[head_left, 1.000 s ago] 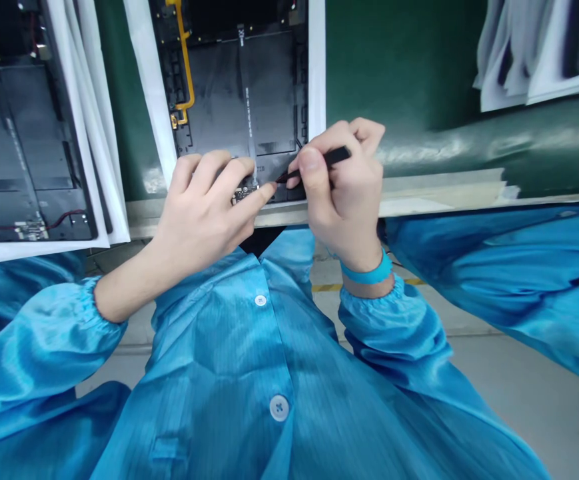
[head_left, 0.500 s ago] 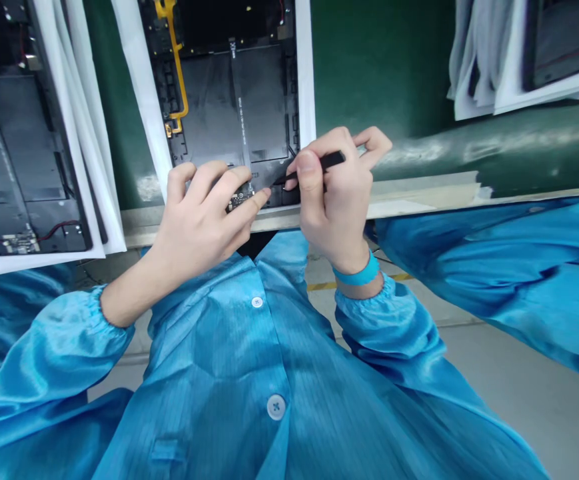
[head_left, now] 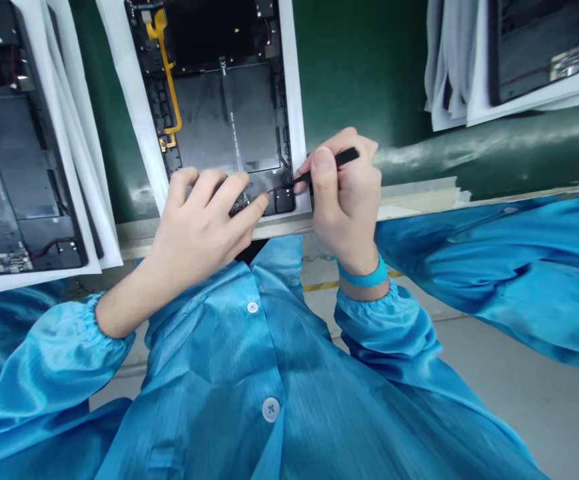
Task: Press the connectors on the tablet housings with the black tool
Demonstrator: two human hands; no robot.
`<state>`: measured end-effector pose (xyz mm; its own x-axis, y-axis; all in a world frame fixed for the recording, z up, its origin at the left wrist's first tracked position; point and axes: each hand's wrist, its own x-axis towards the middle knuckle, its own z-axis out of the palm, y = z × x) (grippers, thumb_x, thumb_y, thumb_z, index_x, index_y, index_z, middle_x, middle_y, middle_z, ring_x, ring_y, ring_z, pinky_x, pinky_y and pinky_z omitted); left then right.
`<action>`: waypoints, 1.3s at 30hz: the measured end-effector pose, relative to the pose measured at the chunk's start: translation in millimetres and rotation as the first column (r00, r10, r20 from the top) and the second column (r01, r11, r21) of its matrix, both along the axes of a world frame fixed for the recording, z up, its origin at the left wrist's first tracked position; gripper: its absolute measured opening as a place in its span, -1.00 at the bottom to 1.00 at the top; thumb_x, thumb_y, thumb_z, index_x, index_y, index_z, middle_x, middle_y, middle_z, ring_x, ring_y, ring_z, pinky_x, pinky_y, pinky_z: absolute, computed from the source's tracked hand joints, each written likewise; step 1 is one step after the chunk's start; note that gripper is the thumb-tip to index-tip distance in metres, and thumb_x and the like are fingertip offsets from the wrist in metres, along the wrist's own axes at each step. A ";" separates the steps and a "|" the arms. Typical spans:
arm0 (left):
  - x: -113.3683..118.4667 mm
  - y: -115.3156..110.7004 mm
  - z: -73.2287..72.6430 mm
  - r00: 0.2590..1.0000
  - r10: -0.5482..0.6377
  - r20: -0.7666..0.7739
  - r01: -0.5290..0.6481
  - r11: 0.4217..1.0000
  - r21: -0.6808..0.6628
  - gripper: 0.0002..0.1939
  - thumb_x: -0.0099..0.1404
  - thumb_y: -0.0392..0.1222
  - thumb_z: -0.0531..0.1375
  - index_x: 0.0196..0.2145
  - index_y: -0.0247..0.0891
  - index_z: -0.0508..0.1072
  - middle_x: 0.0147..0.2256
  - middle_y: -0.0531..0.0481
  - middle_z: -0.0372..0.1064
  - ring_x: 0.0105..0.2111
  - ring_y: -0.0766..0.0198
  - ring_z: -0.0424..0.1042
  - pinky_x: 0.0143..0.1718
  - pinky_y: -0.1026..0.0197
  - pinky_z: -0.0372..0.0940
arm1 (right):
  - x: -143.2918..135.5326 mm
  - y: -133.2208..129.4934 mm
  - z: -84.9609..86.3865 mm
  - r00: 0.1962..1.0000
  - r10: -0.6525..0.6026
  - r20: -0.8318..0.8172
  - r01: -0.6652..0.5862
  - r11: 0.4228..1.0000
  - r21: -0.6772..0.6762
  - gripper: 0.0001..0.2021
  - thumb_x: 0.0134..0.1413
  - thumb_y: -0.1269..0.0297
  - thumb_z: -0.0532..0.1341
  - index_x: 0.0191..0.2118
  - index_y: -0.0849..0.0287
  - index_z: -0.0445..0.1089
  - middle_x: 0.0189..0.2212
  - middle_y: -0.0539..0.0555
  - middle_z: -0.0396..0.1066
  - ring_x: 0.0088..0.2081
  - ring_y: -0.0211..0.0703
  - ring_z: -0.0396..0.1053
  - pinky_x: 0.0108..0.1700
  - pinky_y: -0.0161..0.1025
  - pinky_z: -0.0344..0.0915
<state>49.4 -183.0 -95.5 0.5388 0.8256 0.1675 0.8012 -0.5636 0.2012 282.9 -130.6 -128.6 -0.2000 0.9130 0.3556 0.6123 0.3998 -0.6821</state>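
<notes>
An opened tablet (head_left: 254, 100) lies on white sheeting in front of me, showing grey battery cells and an orange flex cable (head_left: 172, 93). My left hand (head_left: 206, 217) rests over its near edge, fingers apart. Partly under those fingers is a small circuit board (head_left: 240, 203); the index fingertip is beside a thin dark wire (head_left: 278, 188). In my right hand (head_left: 346, 193), a slim black pointed tool (head_left: 348, 157) is pinched between thumb and fingers. Its tip is at the tablet's near right corner, close to the wire. Whether the tip touches the wire I cannot tell.
Another opened tablet (head_left: 14, 167) lies on white sheets at the left. At the far right, a further one (head_left: 534, 53) sits on layered sheets. A green mat (head_left: 359, 73) covers the table, with pale tape (head_left: 419, 197) along its front edge. Blue clothing (head_left: 494, 267) shows beside me.
The tool's tip has shifted right, from near my left index finger to the tablet's corner, baring the thin wire. My right hand has moved slightly right; my left stays at the board.
</notes>
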 end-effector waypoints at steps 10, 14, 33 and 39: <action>5.4 4.6 -1.4 1.000 0.017 0.010 -0.017 1.000 0.024 -0.59 0.61 -0.20 0.20 0.34 -0.05 0.54 0.20 -0.25 0.57 0.12 -0.21 0.57 0.13 -0.36 0.38 | 0.8 -0.1 8.8 0.999 0.045 0.027 -0.045 0.999 -0.029 -0.52 0.71 -0.09 -0.12 -0.23 -0.05 0.36 -0.34 0.04 0.51 -0.16 0.07 0.52 0.20 0.26 0.38; 6.4 4.6 -1.3 1.000 0.019 0.004 -0.019 1.000 -0.004 -0.58 0.61 -0.19 0.20 0.35 -0.04 0.53 0.24 -0.25 0.54 0.17 -0.24 0.55 0.18 -0.40 0.35 | 2.9 0.1 9.6 0.996 0.086 0.033 -0.083 0.993 -0.084 -0.49 0.69 -0.13 -0.16 -0.19 -0.05 0.38 -0.23 0.10 0.55 -0.06 0.12 0.51 0.31 0.32 0.31; 37.3 99.2 46.2 0.909 -0.154 -0.388 -0.024 0.909 -0.416 -0.74 0.51 -0.14 0.13 -0.23 -0.09 0.64 -0.51 -0.01 0.32 -0.37 -0.03 0.51 -0.09 -0.19 0.44 | 3.0 1.1 -4.6 0.992 0.076 -0.100 -0.077 0.997 -0.010 -0.54 0.70 -0.11 -0.05 -0.20 -0.02 0.40 -0.31 0.05 0.46 -0.19 0.06 0.47 0.16 0.22 0.39; 38.6 136.2 30.7 0.953 -0.234 -0.191 0.117 0.869 -0.481 -0.88 0.16 -0.20 0.34 -0.51 -0.03 0.64 -0.62 0.03 0.33 -0.48 0.03 0.44 -0.20 -0.05 0.42 | 3.0 -0.1 0.2 0.996 0.050 -0.080 -0.050 0.999 0.000 -0.47 0.71 -0.15 -0.09 -0.22 -0.02 0.41 -0.31 0.04 0.47 -0.20 0.01 0.49 0.14 0.22 0.47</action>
<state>88.1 -46.8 -64.8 0.6569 0.6641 -0.3570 0.7538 -0.5895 0.2904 285.9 -130.7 -128.3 -0.2166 0.9033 0.3704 0.5348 0.4272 -0.7290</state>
